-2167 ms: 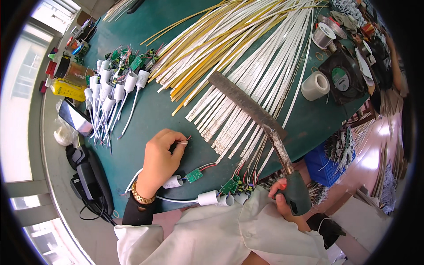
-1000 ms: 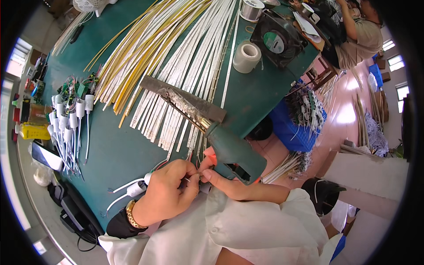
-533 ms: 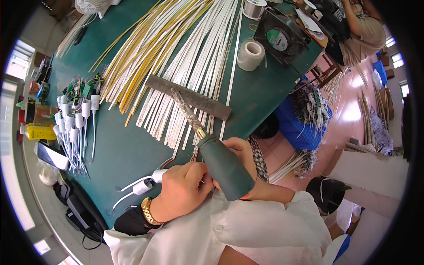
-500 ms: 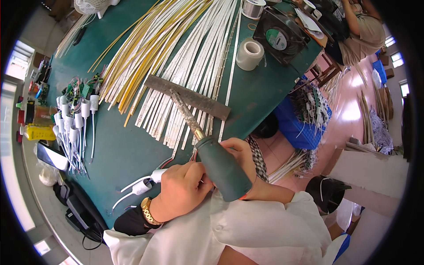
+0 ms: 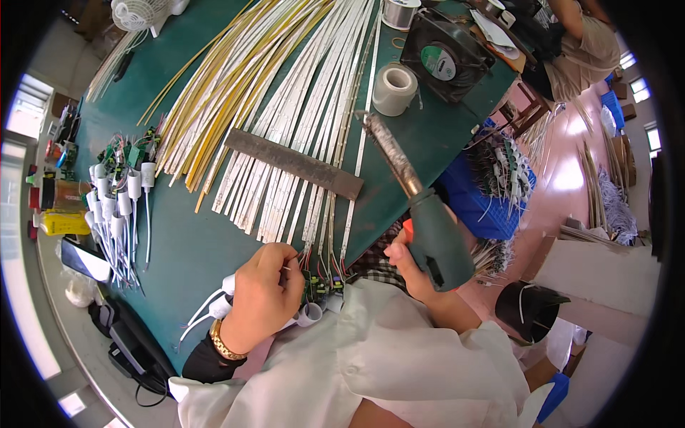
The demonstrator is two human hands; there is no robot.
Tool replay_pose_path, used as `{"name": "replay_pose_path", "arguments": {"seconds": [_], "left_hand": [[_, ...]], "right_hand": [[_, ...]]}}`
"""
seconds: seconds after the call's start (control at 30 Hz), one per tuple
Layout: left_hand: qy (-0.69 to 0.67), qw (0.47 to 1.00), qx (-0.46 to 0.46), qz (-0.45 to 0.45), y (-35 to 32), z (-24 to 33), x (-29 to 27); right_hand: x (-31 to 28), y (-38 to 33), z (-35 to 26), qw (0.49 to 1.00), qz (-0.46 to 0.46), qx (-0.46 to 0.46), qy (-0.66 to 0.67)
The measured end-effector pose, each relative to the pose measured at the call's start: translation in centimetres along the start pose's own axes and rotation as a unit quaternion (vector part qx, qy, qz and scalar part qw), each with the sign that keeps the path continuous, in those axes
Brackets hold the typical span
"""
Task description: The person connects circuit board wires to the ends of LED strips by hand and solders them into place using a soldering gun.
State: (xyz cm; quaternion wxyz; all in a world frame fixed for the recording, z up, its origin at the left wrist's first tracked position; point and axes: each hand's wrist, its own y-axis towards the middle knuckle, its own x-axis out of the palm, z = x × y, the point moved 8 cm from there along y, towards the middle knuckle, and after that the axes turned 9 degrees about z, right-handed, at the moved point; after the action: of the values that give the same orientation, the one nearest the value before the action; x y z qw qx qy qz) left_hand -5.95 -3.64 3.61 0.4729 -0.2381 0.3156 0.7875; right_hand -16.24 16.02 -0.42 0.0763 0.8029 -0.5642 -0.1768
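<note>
My right hand (image 5: 417,274) grips a soldering iron (image 5: 441,239) by its thick dark green handle. The iron's crusted metal tip points up and left, above the table and apart from the strips. At the table's near edge my left hand (image 5: 260,289) is closed in a pinch; what sits between its fingertips is too small to make out. Beside those fingers lie small green circuit boards (image 5: 325,287) with thin wires and white cylindrical caps (image 5: 309,314). Narrow white LED strips (image 5: 275,214) fan away across the table, with a dark flat bar (image 5: 292,164) lying over them.
White caps with cables (image 5: 114,203) are bunched at left, near a phone (image 5: 85,258). A tape roll (image 5: 394,90), solder spool (image 5: 401,13) and black fan (image 5: 446,60) stand at the far right. A blue crate (image 5: 474,207) is beyond the table's right edge; another person (image 5: 585,50) sits beyond.
The soldering iron has swung right and away from the bar, in my right hand. My left hand has shifted slightly left, and the hands have parted, uncovering circuit boards and caps.
</note>
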Motion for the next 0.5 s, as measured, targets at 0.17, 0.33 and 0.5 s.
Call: {"name": "replay_pose_path", "arguments": {"seconds": [0.17,0.33,0.5], "left_hand": [[0.14,0.99,0.013,-0.004,0.1,-0.6,-2.5],[0.175,0.976,-0.126,-0.027,-1.9,-1.3,-5.1],[0.011,0.982,-0.164,-0.094,-2.5,-0.5,-2.6]], "right_hand": [[0.8,-2.7,2.5,0.997,-0.056,0.054,0.024],[1.7,-2.3,1.8,0.993,-0.103,0.04,0.043],[2.6,-1.1,0.6,0.986,-0.118,0.068,0.099]]}}
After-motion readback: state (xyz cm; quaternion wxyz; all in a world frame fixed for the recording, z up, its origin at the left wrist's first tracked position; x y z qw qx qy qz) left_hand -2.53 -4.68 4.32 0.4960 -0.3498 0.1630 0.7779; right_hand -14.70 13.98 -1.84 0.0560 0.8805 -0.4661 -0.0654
